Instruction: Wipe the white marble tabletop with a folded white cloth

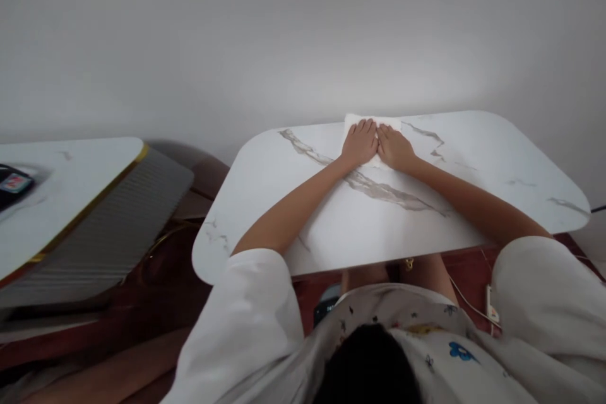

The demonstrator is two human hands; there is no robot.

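Both hands rest side by side on a white cloth point(351, 121) near the far edge of a white marble-patterned table point(284, 202). My left hand point(361, 142) lies flat over the cloth's left part, fingers pointing away from me. Over the right part, my right hand point(394, 147) is also flat, its fingers angled toward the left hand. The fingertips of the two hands nearly meet. Most of the cloth's middle is hidden beneath them, with its corners and far edge showing. Neither hand is wrapped around anything.
A grey-white wall point(303, 31) stands behind the table. At left is another marble-topped table point(85, 170) with a gold edge and a dark object point(14, 184) on it. A white power strip point(491, 304) and cord lie on the red floor. Another person's bare limb point(118, 369) shows lower left.
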